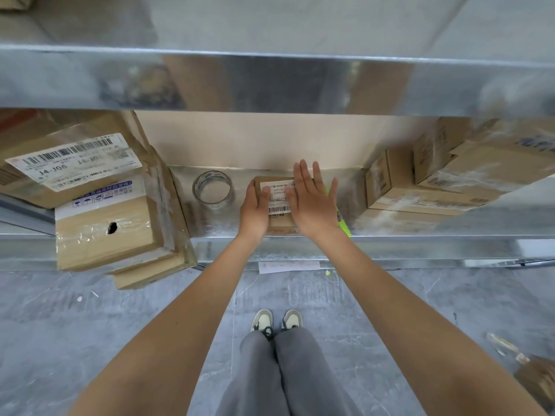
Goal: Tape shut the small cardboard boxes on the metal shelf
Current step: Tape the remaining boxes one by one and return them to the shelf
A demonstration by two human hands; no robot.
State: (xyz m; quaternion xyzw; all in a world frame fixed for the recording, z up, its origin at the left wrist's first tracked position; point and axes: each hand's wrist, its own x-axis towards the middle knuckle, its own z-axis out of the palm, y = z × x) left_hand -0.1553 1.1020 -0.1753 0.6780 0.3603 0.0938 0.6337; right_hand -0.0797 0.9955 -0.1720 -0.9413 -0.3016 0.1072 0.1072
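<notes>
A small cardboard box (277,202) with a white barcode label lies on the metal shelf (390,232), near the front edge in the middle. My left hand (255,205) cups the box's left side, thumb on top. My right hand (312,202) lies flat on the box's right half, fingers spread and pointing to the back wall. A roll of clear tape (213,190) stands on the shelf just left of the box. A bright green tool (342,220) lies under my right hand's outer edge, mostly hidden.
Stacked taped boxes (99,205) fill the shelf's left side and overhang its edge. More cardboard boxes (420,181) stand at the right. An upper metal shelf (270,79) hangs close overhead. Below are a grey floor, my shoes and a paper slip (288,266).
</notes>
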